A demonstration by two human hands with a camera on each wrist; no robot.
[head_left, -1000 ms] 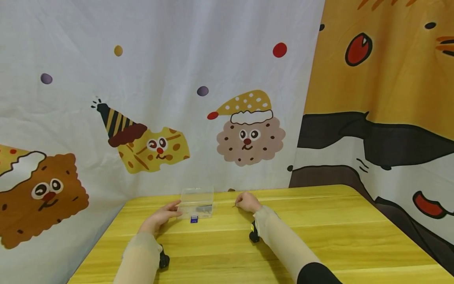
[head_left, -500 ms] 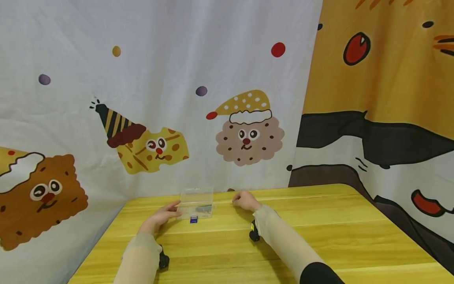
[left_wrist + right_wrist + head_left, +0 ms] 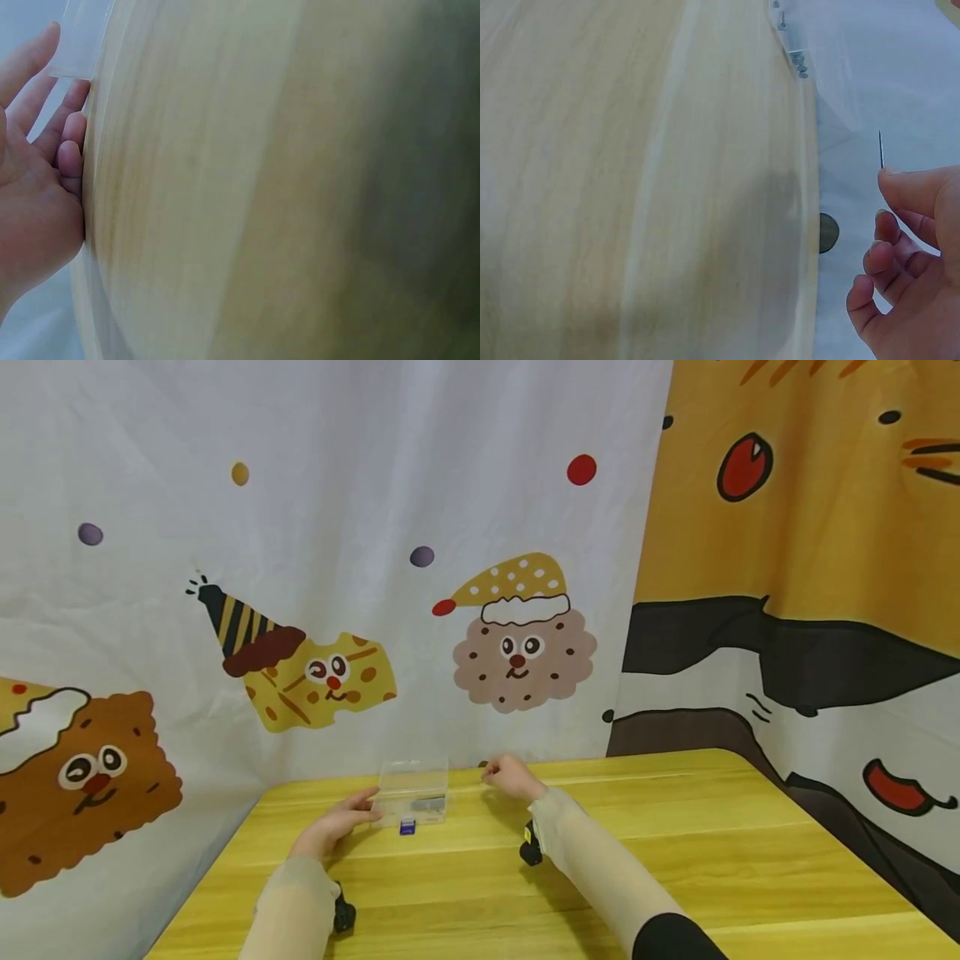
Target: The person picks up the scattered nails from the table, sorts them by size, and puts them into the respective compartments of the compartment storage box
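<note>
A clear plastic box (image 3: 414, 775) with its lid raised stands near the far edge of the table, a blue tab (image 3: 407, 827) at its front. Small dark metal pieces (image 3: 429, 804) lie inside. My left hand (image 3: 341, 821) rests beside the box's left end, thumb and fingers extended toward its corner; in the left wrist view the fingertips are right at that corner. To the right of the box, my right hand (image 3: 513, 777) is raised above the table. Its thumb and forefinger pinch a thin, pointed metal pin (image 3: 881, 150), tip up in the right wrist view; the other fingers curl loosely.
The yellow wood-grain table (image 3: 465, 893) ends just behind the box. Beyond it hangs a white printed curtain (image 3: 337, 527) with cartoon figures. Black wrist cameras (image 3: 531, 853) are strapped to both forearms.
My right hand has shifted slightly left toward the box and up, with the pin still pinched. The left hand and the box stay together; the head view has turned a little.
</note>
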